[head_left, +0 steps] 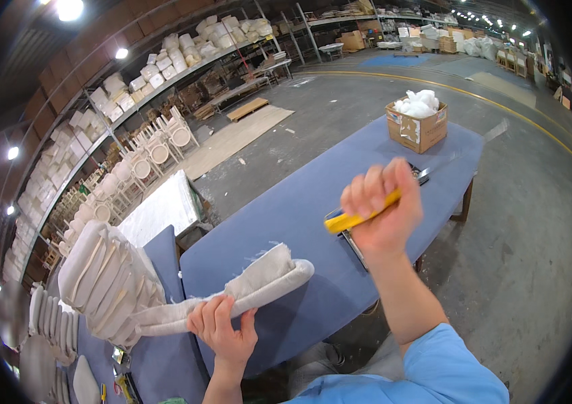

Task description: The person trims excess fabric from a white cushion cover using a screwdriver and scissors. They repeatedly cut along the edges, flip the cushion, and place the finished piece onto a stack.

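In the head view, my left grip (224, 334) pinches the near edge (276, 289) of a pale upholstered pad (255, 285) over the bench (265, 215); it looks light, soft-faced but stiff, best held there, away from frayed cloth (274, 256). My right grip (383, 219) clasps a yellow-handled tool (343, 223).

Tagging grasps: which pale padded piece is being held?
The padded piece with frayed fabric, in the left hand; the others sit in stacks at picture left, no hand on them.
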Demonstrator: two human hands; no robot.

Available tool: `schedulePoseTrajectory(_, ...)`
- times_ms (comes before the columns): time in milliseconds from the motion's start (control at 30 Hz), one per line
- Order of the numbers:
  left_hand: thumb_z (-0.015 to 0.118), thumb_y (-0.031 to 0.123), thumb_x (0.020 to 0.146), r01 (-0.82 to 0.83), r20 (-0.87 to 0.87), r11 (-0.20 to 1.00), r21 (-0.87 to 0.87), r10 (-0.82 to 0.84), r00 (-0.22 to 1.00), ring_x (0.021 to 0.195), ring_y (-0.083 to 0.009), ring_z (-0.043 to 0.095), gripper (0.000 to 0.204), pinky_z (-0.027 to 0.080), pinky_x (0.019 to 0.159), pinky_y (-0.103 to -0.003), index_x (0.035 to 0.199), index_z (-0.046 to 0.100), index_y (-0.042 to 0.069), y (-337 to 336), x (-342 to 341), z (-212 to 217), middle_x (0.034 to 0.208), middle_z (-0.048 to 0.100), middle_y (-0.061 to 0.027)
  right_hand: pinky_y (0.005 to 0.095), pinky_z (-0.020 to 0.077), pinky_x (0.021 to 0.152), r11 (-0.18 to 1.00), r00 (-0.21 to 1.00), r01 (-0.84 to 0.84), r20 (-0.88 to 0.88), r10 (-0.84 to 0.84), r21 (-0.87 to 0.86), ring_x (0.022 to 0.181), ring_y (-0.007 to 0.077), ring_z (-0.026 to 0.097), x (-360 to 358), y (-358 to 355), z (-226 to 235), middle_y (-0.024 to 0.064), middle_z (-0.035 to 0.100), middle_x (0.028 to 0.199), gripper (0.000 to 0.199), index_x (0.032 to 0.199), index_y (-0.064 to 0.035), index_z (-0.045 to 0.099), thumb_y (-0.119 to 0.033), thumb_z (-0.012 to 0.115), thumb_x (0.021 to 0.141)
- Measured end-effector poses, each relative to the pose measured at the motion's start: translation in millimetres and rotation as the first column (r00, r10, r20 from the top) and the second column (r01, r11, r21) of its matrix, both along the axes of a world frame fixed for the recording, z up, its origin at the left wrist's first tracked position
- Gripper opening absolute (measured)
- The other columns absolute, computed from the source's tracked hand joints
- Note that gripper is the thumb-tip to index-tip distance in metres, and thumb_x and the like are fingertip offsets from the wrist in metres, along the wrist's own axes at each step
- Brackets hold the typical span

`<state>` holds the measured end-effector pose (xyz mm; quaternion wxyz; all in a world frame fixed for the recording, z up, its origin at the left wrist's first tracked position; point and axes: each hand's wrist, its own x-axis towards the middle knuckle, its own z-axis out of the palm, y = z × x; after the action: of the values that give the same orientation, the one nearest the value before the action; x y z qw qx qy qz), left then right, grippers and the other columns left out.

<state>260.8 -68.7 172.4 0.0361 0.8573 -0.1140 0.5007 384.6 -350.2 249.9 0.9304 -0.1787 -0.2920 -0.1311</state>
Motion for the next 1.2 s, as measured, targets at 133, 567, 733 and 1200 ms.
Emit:
schedulePoseTrajectory(133,0.081,0.038,0.087,0.021,0.011,1.000,0.004,-0.021,1.000,0.108,-0.0324,0.059,0.038,0.036,0.102,-0.048,0.108,0.069,0.009,-10,6,7,0.108,0.070,-0.0082,0.0360,0.0459,0.054,0.997,0.999,0.007,0.047,-0.003,-0.075,0.051,0.0180,0.048,-2,21,-26,0.0036,0.045,0.060,0.036,0.080,-0.0122,0.043,-0.030,0.048,0.110)
schedulePoseTrajectory(567,0.083,0.031,0.083,0.061,0.044,0.997,-0.044,-0.059,0.997,0.105,-0.0301,0.062,0.037,0.038,0.098,-0.048,0.109,0.070,0.009,-5,38,21,0.107,0.070,-0.0074,0.0259,0.0433,0.048,0.773,0.902,0.183,-0.209,-0.378,-0.608,0.053,0.0103,0.053,2,13,-57,0.0051,0.062,0.082,0.031,0.110,-0.0062,0.063,-0.037,0.061,0.109)
schedulePoseTrajectory(733,0.081,0.023,0.086,0.288,0.019,0.954,-0.082,-0.287,0.958,0.118,-0.0350,0.062,0.037,0.041,0.109,-0.054,0.120,0.072,0.009,6,51,28,0.127,0.067,-0.0130,0.0229,0.0421,0.048,0.622,0.912,0.194,-0.094,-0.400,-0.758,0.055,0.0057,0.052,11,72,-104,0.0030,0.066,0.092,0.040,0.135,-0.0042,0.062,-0.033,0.066,0.107)
schedulePoseTrajectory(1200,0.047,0.050,0.112,0.340,0.326,0.000,-0.941,-0.280,0.903,0.140,-0.0200,0.050,0.062,0.035,0.119,-0.037,0.149,0.049,0.000,214,13,-32,0.147,0.057,-0.0141,0.0232,0.0409,0.044,0.679,0.939,0.126,-0.134,-0.317,-0.724,0.055,0.0064,0.053,58,98,-106,-0.0001,0.062,0.086,0.031,0.129,-0.0073,0.063,-0.032,0.059,0.111)
